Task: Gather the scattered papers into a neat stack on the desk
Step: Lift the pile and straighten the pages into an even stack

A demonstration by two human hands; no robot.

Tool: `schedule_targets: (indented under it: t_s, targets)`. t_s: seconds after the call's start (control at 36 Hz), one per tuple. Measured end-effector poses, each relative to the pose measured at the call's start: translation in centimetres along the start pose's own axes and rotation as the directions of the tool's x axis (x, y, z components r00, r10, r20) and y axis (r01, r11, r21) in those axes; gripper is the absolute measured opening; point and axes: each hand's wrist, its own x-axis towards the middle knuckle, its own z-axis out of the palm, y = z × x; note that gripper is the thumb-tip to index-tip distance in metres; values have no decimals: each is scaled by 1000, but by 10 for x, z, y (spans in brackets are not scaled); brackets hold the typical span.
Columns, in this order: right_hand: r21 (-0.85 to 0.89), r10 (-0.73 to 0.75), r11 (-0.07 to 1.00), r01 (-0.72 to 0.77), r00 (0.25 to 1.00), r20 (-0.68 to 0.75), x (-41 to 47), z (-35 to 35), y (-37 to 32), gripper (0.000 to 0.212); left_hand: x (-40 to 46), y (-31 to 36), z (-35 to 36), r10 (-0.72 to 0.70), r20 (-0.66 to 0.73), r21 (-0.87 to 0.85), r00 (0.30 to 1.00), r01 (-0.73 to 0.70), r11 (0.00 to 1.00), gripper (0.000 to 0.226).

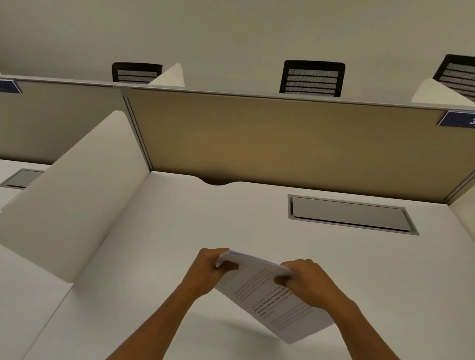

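Both our hands, left [209,271] and right [305,280], grip the gathered white printed paper sheets [269,295] tilted above the bare white counter [174,231], so we judge only squaring and setting down remain.

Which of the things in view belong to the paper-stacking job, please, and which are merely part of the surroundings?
Part of the job:
- papers, held off the desk
- left hand
- right hand
- desk

Just there:
- cable hatch
- partition
- number sign
- chairs
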Motion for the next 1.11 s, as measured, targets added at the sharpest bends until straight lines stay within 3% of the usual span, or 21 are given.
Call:
schedule_targets:
  t_s: [0.19,0.33,0.44,0.61,0.78,1.11]
  targets:
    - [423,32,903,-75,994,109,-30,-15,45,16,-20,-22,3,-257,-150,-152,955,235,960,17]
    - [649,93,756,-88,995,27,-44,-3,69,11,-34,-38,7,-385,-232,-275,893,319,907,10]
    - [772,163,630,-77,986,-35,-45,22,71,23,-38,-43,14,-406,-263,-300,875,326,896,27]
    - [775,271,629,-59,951,-147,-41,58,58,18,-47,-49,26,-461,-277,-351,843,358,865,21]
    - [802,363,597,-12,896,-257,-39,69,44,29,-53,-56,27,-477,-256,-396,841,359,845,20]
    - [811,362,581,-67,914,-184,-40,84,44,20,-54,-73,29,-405,-145,-275,903,356,893,20]
